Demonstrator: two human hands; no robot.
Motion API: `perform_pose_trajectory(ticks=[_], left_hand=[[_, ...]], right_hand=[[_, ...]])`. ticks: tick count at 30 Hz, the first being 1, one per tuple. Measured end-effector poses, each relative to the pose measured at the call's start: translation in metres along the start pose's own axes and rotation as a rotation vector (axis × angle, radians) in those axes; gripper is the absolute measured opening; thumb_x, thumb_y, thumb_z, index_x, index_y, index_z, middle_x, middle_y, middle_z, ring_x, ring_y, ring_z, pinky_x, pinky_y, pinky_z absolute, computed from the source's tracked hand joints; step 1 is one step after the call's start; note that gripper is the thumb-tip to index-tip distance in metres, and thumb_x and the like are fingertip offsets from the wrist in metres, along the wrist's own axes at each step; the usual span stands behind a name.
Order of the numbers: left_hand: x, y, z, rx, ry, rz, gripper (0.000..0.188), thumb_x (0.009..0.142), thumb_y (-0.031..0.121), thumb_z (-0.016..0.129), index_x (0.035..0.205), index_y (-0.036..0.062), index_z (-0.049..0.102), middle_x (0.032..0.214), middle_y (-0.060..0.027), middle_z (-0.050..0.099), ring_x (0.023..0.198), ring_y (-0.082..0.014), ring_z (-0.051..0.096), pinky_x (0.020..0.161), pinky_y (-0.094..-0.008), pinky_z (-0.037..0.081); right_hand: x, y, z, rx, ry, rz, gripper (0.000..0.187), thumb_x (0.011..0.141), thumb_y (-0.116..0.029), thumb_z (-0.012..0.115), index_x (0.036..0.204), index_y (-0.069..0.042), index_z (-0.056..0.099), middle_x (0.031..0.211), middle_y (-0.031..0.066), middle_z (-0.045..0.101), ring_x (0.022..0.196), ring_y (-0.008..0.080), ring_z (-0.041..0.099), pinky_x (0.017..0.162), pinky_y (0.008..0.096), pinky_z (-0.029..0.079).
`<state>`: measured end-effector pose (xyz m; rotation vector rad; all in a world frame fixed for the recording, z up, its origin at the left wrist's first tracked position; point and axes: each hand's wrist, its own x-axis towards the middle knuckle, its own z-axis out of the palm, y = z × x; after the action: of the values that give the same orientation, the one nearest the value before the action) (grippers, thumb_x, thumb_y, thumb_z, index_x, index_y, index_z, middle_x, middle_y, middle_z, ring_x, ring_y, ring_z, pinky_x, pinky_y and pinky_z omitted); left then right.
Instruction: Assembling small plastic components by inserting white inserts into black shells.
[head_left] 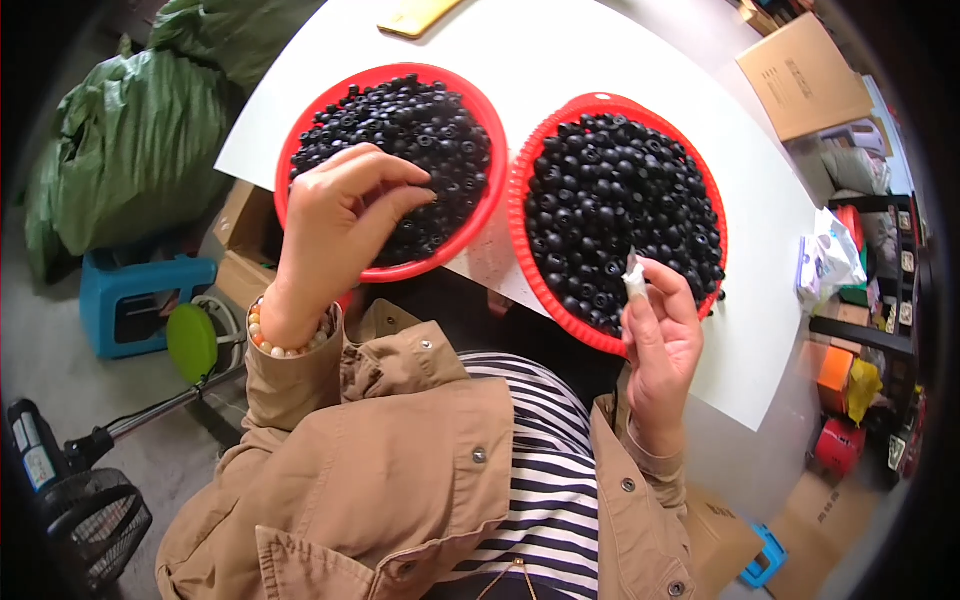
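Two red plastic basins stand side by side on a white table, both heaped with small black round pieces like beads, some showing a hole. Over the left basin (pixel 490 215), my left hand (pixel 350 205) is closed in a pinch, thumb against fingers; whatever sits between the fingertips is too small to make out. My right hand (pixel 662 335) is at the near right rim of the right basin (pixel 600 338). Its thumb and fingers grip a small pointed blade with a white-wrapped handle (pixel 635 280), the tip pointing up over the black beads (pixel 610 205).
A yellow flat object (pixel 418 16) lies at the far side of the white table (pixel 570 45). Green sacks (pixel 130 150), a blue stool (pixel 130 300) and a small fan (pixel 100 520) are on the left. Cardboard boxes (pixel 800 75) and loaded shelves (pixel 865 330) line the right.
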<state>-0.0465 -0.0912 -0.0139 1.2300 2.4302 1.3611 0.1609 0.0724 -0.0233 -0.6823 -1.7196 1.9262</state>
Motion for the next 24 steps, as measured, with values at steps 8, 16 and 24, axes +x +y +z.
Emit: perform_pose_trajectory(ticks=[8, 16, 24], left_hand=[[0.014, 0.034, 0.062, 0.0, -0.314, 0.488, 0.015, 0.058, 0.0, 0.066, 0.071, 0.0033, 0.06, 0.074, -0.005, 0.051, 0.075, -0.0224, 0.048, 0.068, -0.0308, 0.041], [0.023, 0.045, 0.076, 0.333, -0.476, 0.485, 0.009, 0.066, 0.014, 0.063, 0.066, 0.0056, 0.06, 0.072, -0.007, 0.05, 0.077, -0.0232, 0.048, 0.07, -0.0335, 0.039], [0.016, 0.044, 0.072, 0.223, -0.444, 0.426, 0.014, 0.066, 0.014, 0.064, 0.064, 0.0045, 0.055, 0.07, -0.0069, 0.048, 0.075, -0.0244, 0.048, 0.068, -0.0344, 0.038]], right_hand=[[0.002, 0.002, -0.004, -0.007, -0.008, -0.014, 0.026, 0.084, -0.009, 0.054, 0.108, 0.0, 0.049, 0.073, -0.0038, 0.047, 0.063, 0.0012, 0.037, 0.055, 0.0139, 0.029], [0.001, 0.001, -0.005, -0.03, -0.007, -0.015, 0.029, 0.084, -0.012, 0.054, 0.11, -0.001, 0.048, 0.072, -0.0034, 0.045, 0.056, 0.0005, 0.038, 0.045, 0.0118, 0.027], [0.0, 0.0, -0.006, -0.003, -0.057, 0.005, 0.026, 0.085, -0.011, 0.054, 0.108, -0.001, 0.049, 0.075, -0.0039, 0.049, 0.065, 0.0006, 0.04, 0.058, 0.0132, 0.031]])
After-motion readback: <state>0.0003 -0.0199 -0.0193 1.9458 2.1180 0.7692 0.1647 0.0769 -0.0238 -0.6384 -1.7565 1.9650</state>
